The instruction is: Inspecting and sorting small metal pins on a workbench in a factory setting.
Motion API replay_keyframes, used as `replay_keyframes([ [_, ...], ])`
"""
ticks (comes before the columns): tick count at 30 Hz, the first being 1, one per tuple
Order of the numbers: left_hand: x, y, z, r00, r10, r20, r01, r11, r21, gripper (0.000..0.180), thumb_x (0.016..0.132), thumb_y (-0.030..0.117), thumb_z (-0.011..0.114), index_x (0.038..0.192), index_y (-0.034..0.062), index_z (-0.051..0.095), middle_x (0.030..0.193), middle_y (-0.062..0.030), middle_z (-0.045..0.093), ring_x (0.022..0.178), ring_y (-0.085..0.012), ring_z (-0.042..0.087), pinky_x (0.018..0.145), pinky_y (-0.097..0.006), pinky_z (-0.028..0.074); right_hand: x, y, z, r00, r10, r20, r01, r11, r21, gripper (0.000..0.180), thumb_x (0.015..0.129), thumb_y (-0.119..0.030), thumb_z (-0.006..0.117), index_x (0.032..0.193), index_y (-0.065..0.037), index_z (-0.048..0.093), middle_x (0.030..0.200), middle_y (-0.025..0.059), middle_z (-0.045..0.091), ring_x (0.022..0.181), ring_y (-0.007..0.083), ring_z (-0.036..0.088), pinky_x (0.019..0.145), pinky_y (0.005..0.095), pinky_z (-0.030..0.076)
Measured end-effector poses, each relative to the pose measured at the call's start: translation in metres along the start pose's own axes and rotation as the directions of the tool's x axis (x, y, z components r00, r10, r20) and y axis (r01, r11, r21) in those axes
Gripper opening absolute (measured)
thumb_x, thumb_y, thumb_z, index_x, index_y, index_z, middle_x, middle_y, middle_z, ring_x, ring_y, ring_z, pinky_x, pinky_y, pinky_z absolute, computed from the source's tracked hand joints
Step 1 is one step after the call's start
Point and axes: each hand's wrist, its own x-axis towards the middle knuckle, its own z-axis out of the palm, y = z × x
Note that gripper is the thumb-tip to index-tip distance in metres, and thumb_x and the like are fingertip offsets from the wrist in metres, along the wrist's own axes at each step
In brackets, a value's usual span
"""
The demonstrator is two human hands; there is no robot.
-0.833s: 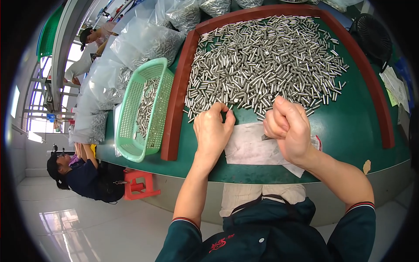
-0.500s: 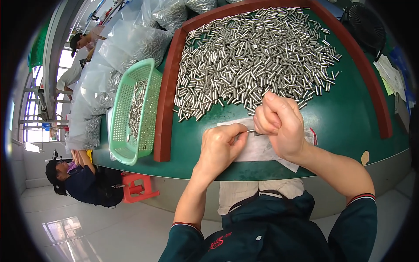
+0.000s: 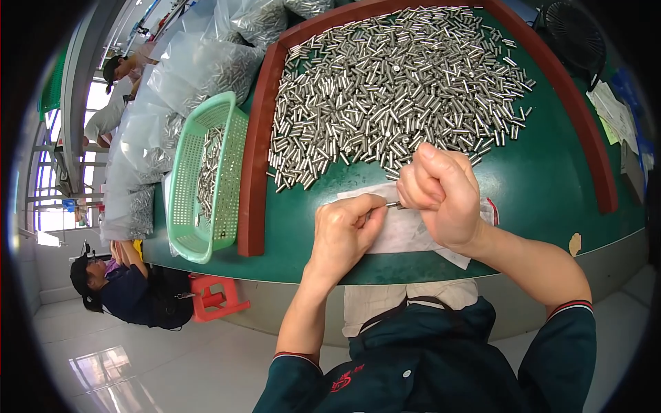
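Observation:
Above the near part of the green table, my left hand (image 3: pixel 348 230) is closed, its thumb and forefinger pinching a thin metal pin (image 3: pixel 392 204). The pin points right, to the curled fingers of my right hand (image 3: pixel 444 196). That hand is closed like a fist, thumb on top, and a dark bit of metal shows at its lower fingers; what lies inside is hidden. A pale, creased cloth or sheet (image 3: pixel 406 234) lies on the table beneath both hands. Just beyond them spreads a big heap of short, shiny metal cylinders (image 3: pixel 392 96).
A red-brown raised border (image 3: pixel 253 199) frames the heap. Left of it stands a green perforated basket (image 3: pixel 231 199) holding more cylinders. Clear plastic bags (image 3: pixel 200 76) of metal parts line the far left. A black fan (image 3: pixel 570 34) stands at the far right. Two people are at the left, near a red stool (image 3: pixel 217 296).
The view has shifted slightly, so the table and basket appear a little further left. Both hands keep almost the same pose, with the pin still between them.

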Motion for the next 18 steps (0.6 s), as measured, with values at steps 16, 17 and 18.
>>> replay_keyframes([
  [16,-0.0001,-0.0012,-0.0002,1.0,0.004,-0.006,-0.003,1.0,0.023,0.004,0.069,0.004,0.061,0.072,0.0032,0.06,0.049,-0.0076,0.048,0.04,-0.0182,0.046,0.041,-0.029,0.036,0.0016,0.0007,0.0005,1.0,0.011,-0.02,-0.01,1.0,0.022,0.043,0.088,-0.022,0.033,0.047,-0.013,0.024,0.039,-0.0023,0.024,0.038,0.0085,0.017,0.04,0.0252,0.019],
  [17,-0.0003,-0.0016,-0.0002,1.0,0.01,-0.006,-0.01,1.0,0.026,0.004,0.069,0.004,0.061,0.072,0.0032,0.06,0.049,-0.0079,0.048,0.041,-0.0188,0.047,0.041,-0.029,0.036,0.0017,0.0005,0.0007,1.0,0.013,-0.024,-0.013,1.0,0.02,0.043,0.088,-0.022,0.033,0.046,-0.013,0.024,0.039,-0.0022,0.024,0.038,0.0085,0.017,0.04,0.0251,0.018],
  [18,-0.0005,-0.0021,-0.0003,1.0,0.017,-0.006,-0.016,0.999,0.029,0.004,0.069,0.004,0.061,0.072,0.0031,0.059,0.05,-0.0081,0.049,0.041,-0.0194,0.047,0.041,-0.03,0.036,0.0018,0.0005,0.001,0.999,0.016,-0.027,-0.015,1.0,0.018,0.043,0.088,-0.023,0.033,0.046,-0.013,0.024,0.038,-0.0022,0.024,0.038,0.0085,0.016,0.04,0.0251,0.018],
])
